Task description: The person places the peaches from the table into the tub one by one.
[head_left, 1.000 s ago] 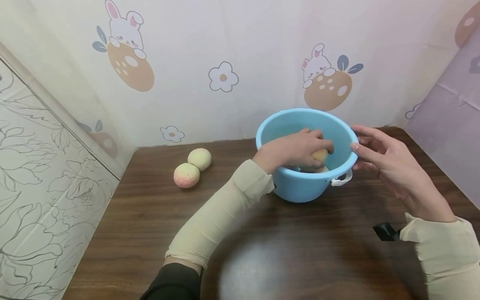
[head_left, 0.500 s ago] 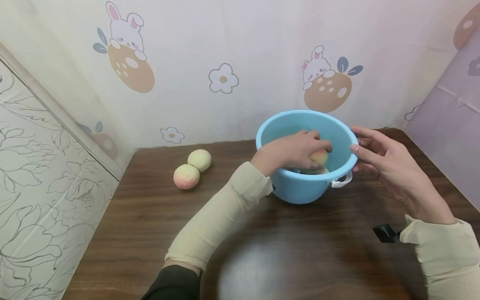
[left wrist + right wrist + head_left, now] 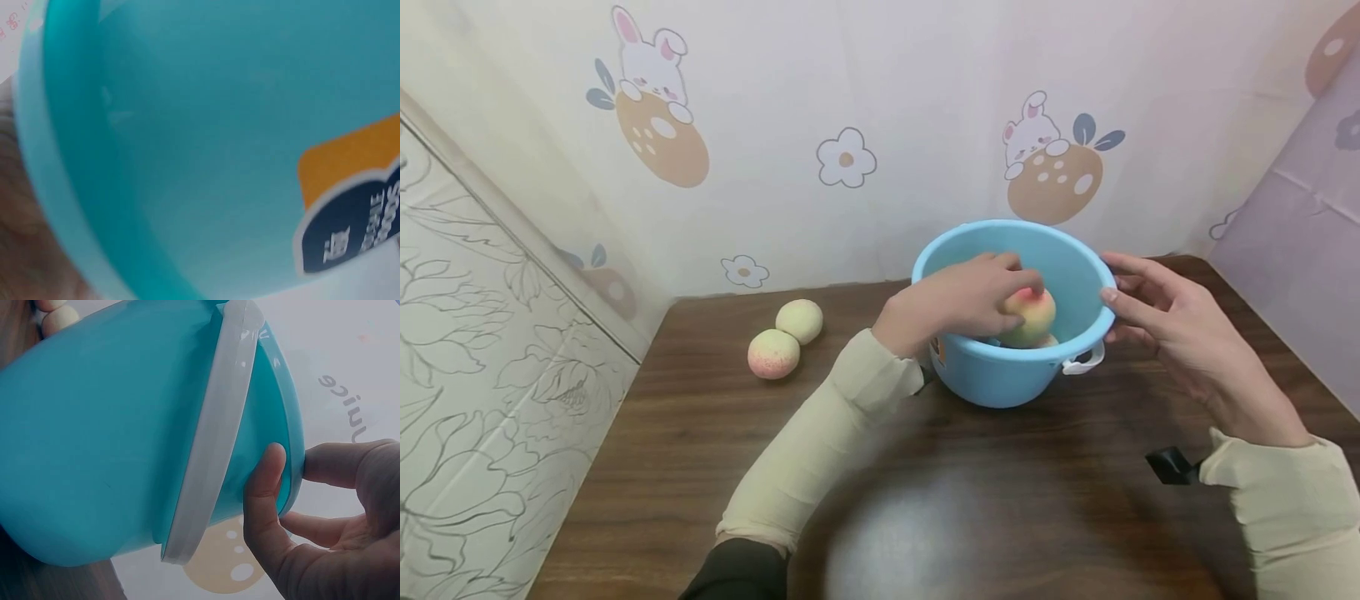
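A light blue bucket (image 3: 1000, 379) stands upright at the back right of the table. Inside its mouth, the left hand (image 3: 966, 302) grips a yellow peach with a red tip (image 3: 1033, 317); part of another fruit shows beneath it. The right hand (image 3: 1187, 325) pinches the bucket's right rim between thumb and fingers, as the right wrist view also shows, with the thumb (image 3: 265, 494) over the rim beside the white handle (image 3: 212, 437). In the left wrist view the bucket wall (image 3: 219, 125) with its label fills most of the picture, and the peach is hidden.
Two pale peaches, one yellowish (image 3: 800, 322) and one with a pink underside (image 3: 773, 354), lie touching on the left part of the brown table (image 3: 700, 467). A patterned curtain (image 3: 775, 167) hangs right behind the table and bucket.
The left hand has shifted slightly left and up inside the bucket, and more of the peach in its grip shows. The right hand stays on the rim.
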